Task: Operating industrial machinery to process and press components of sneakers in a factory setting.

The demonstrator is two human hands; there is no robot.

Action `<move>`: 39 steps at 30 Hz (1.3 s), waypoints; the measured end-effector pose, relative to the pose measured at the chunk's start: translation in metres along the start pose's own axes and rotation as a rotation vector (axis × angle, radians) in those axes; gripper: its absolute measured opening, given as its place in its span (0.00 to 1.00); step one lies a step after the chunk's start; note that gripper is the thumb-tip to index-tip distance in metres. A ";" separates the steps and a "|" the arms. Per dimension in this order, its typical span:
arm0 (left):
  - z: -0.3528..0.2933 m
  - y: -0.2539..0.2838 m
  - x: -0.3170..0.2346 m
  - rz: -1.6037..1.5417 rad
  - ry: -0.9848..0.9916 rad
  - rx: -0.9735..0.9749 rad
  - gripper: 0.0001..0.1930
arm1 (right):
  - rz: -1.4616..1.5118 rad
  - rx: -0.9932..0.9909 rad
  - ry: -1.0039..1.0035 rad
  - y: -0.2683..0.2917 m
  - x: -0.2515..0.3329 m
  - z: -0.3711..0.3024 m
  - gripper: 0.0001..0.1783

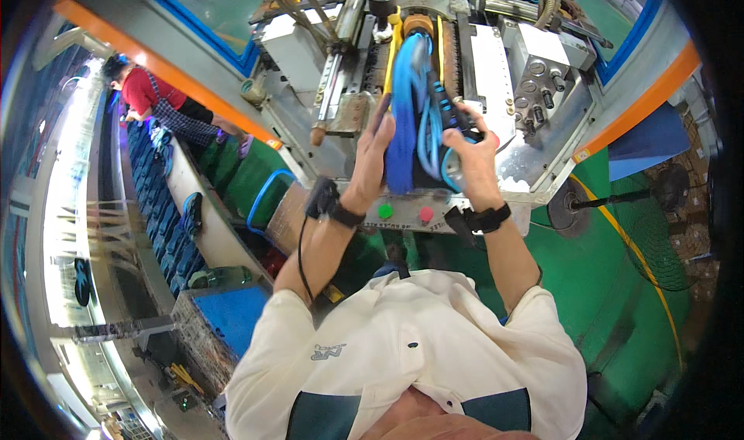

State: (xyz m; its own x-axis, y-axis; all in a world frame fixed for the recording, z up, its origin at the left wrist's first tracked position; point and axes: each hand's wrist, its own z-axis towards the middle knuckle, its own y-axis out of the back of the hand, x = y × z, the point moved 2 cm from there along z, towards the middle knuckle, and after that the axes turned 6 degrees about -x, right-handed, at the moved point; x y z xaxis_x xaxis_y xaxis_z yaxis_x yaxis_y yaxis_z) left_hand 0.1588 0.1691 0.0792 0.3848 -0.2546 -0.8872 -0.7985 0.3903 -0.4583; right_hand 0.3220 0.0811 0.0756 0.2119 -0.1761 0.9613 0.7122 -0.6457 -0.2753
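A long blue shoe [404, 122] stands between my hands, over the middle of a machine, with lighter blue strands and a dark part along its right side. My left hand [377, 151] lies against the shoe's left side, its fingers pointing away from me and partly hidden. On the other side, my right hand [476, 159] curls its fingers and thumb round the dark right edge. The shoe's far end meets a brown block [419, 26] between two yellow strips. Black straps with small devices circle both wrists.
Green [386, 210] and red [425, 214] buttons sit on the machine's front edge. Knobs [538, 114] stand at its right. Orange-edged frames flank it. To the left, a conveyor carries several blue shoes [159, 200], with a person in red [159, 91] beside it. A pedestal fan [666, 192] stands right.
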 end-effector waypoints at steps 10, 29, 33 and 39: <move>0.329 0.040 0.131 1.298 -0.326 -0.339 0.30 | -0.320 -0.420 0.204 0.079 0.058 0.093 0.30; -0.049 0.162 -0.098 0.563 0.071 -0.419 0.19 | -1.538 0.119 0.138 -0.160 -0.121 0.373 0.28; -0.140 0.158 -0.099 0.188 -0.105 -0.870 0.18 | -1.511 -0.138 0.348 -0.168 -0.178 0.357 0.18; -0.236 0.146 -0.026 0.254 -0.236 -1.263 0.14 | -1.162 0.239 0.570 -0.120 -0.169 0.324 0.41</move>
State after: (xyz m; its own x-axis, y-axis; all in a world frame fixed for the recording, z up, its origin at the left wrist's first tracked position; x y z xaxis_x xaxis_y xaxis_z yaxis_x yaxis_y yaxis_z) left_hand -0.0773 0.0242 0.0481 0.1283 -0.0864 -0.9880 -0.6909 -0.7225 -0.0265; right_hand 0.4177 0.4291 -0.0577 -0.8686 0.0642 0.4913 0.3995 -0.4959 0.7710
